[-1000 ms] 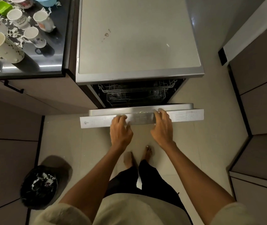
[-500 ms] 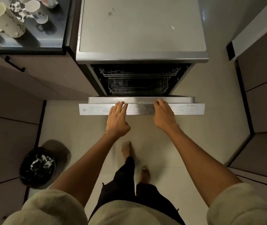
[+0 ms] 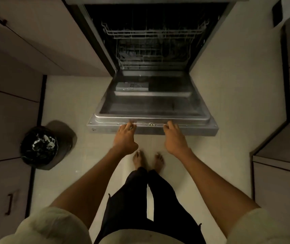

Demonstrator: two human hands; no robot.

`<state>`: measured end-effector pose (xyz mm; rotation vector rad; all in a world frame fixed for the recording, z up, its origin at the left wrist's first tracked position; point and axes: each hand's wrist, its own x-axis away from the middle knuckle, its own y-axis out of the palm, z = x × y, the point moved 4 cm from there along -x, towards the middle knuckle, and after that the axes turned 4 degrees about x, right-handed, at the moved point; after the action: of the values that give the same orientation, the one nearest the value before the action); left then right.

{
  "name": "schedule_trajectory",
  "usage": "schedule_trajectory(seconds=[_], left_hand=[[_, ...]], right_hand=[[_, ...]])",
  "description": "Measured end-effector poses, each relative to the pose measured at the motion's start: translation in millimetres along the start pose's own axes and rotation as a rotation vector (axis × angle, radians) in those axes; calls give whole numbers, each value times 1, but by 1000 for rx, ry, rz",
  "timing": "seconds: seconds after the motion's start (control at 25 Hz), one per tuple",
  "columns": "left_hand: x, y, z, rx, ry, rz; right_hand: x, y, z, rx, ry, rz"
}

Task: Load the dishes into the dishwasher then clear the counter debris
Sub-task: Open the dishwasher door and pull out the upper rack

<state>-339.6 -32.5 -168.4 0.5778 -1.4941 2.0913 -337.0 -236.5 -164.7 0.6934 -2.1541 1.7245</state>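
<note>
nearby, black-lined bin [image 3: 38, 146] beside cabinets [image 3: 8, 110]

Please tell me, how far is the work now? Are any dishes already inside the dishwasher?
Only the opening is nearly done: the dishwasher door is lowered almost flat. Both the left hand and the right hand hold its front edge. The racks look empty, so no dishes appear loaded. Loading and clearing the counter debris remain; the counter is out of view. A lined bin stands to the left.
</note>
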Motion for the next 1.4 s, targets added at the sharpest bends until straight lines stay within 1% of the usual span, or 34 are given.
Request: schedule_trajectory(seconds=[0.12, 0.28, 0.4, 0.48, 0.6, 0.68, 0.84, 0.92, 1.08, 1.2, 1.4], left_hand=[[1, 40, -14, -17, -7, -60], [-2, 86, -29, -1, 2, -89], [-4, 114, -38, 111, -42, -102], [-13, 132, -48, 131, -63, -98], [-34, 163, -57, -22, 1, -131], [-44, 184, -62, -94, 20, -127], [-61, 236, -78, -198, 15, -73], [-72, 266, -90, -195, 21, -106], [-85, 326, -111, -182, 31, -231], [-95, 361, -124, -225, 37, -253], [-117, 398, -140, -209, 42, -267]], right_hand=[[5, 41, 1, -35, 35, -67], [1, 85, 8, -140, 108, -75], [-7, 115, 12, -73, 93, -127], [-9, 140, 12, -3, 111, -107], [-18, 173, 16, 154, 100, -63], [-23, 192, 21, 209, 76, -37], [-31, 251, 33, 199, 51, -109], [-38, 280, 40, 188, 46, -120], [-54, 331, 53, 200, 29, -148], [-62, 364, 60, 219, 18, -154], [-77, 403, 65, 229, 15, -163]])
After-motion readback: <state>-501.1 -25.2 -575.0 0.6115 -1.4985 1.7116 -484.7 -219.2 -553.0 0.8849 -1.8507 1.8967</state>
